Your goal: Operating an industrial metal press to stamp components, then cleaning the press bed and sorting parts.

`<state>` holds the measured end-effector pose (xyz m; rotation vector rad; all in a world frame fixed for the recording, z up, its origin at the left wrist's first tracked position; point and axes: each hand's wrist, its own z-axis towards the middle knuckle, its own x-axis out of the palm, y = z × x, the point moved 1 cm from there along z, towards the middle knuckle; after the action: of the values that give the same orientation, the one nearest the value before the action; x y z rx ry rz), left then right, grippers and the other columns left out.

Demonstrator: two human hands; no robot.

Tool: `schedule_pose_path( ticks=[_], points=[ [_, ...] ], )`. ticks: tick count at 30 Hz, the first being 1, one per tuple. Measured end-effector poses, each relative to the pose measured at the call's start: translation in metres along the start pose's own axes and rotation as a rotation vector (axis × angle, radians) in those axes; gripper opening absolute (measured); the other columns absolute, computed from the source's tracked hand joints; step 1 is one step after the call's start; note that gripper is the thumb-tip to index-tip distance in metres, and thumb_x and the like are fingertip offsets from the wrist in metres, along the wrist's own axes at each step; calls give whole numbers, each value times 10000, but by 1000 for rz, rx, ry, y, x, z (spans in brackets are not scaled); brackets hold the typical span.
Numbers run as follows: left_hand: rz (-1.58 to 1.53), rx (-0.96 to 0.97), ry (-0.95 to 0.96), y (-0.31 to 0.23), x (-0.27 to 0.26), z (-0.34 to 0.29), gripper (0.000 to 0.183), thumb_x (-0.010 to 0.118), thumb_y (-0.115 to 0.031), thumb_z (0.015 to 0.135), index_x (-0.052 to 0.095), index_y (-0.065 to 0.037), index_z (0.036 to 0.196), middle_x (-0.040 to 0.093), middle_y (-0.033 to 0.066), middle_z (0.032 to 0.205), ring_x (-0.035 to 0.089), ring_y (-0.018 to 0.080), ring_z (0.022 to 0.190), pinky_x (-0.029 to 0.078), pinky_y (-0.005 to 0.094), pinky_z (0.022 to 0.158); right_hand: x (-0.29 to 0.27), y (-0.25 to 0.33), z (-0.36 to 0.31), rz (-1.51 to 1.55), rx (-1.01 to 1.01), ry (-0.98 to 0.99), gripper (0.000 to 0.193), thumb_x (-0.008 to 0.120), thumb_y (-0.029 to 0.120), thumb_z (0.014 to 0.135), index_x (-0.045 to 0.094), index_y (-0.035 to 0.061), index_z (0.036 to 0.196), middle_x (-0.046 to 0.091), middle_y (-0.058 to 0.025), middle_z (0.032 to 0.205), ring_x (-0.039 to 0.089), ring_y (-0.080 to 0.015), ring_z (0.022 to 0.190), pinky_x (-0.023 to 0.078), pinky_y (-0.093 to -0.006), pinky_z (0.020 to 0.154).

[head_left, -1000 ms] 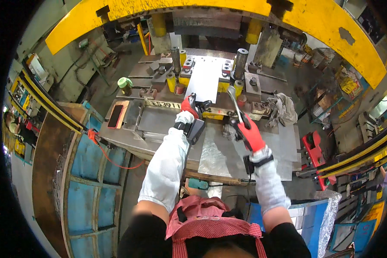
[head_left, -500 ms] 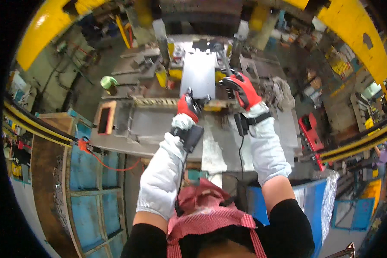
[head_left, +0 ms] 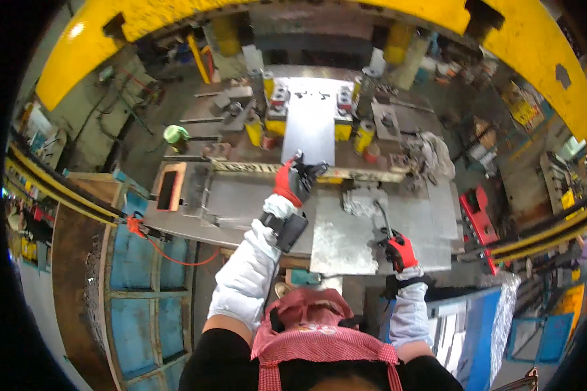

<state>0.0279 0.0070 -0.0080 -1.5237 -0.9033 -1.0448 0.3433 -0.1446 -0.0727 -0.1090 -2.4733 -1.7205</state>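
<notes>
A bright flat metal sheet [head_left: 310,133] lies lengthwise in the press opening, its near end reaching to the front bar. My left hand [head_left: 295,182], in a red and black glove, is at that near end with thumb and fingers apart; whether it touches the sheet I cannot tell. Lower right, my right hand [head_left: 400,252], gloved alike, is closed around a grey rod-like tool with a bent tip [head_left: 385,218]. The tool slants over a stack of grey metal sheets [head_left: 342,241]. Beside its tip sits a crumpled-looking pale grey patch [head_left: 364,201], its kind unclear.
Yellow die posts [head_left: 254,130] flank the bright sheet. A yellow press frame [head_left: 176,26] arches overhead. On the left are a green-topped container [head_left: 175,134] and a dark tablet-like object [head_left: 168,190]. A grey rag [head_left: 437,156] and a red rack [head_left: 477,215] are at right.
My right hand has come back from beside the bright sheet, down toward me, bringing the rod tool over the stacked sheets. My left hand stays near the sheet's end. The view has shifted slightly.
</notes>
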Motion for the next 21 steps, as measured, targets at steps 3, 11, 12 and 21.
schedule_pose_path(
  ticks=[3,11,12,21],
  points=[
    [47,-23,-128,1,-2,0,257,463,-251,902,447,-11,994,506,376,1009,572,450,856,519,427,774,3,-2,1,-9,-60,-113,355,561,103,774,549,47,1124,598,-37,674,440,-63,430,352,-212,381],
    [74,1,-108,-4,-14,8,292,494,-243,888,373,1,992,563,312,917,616,389,776,546,397,694,-11,-45,-4,329,29,-77,307,537,117,808,506,13,1096,606,-161,750,597,-247,555,515,-355,488],
    [202,21,-64,-4,-10,10,358,451,-269,907,391,62,1029,555,300,988,607,355,839,529,367,746,-12,-44,-6,276,40,-106,349,533,140,815,460,33,1139,606,-160,757,589,-246,548,512,-371,482],
    [431,97,-32,-23,18,75,333,363,-147,912,405,73,1158,525,247,1087,558,389,948,491,493,839,4,-36,-17,389,-69,-218,360,582,206,809,466,28,1100,586,-126,685,560,-217,494,484,-345,432]
  ],
)
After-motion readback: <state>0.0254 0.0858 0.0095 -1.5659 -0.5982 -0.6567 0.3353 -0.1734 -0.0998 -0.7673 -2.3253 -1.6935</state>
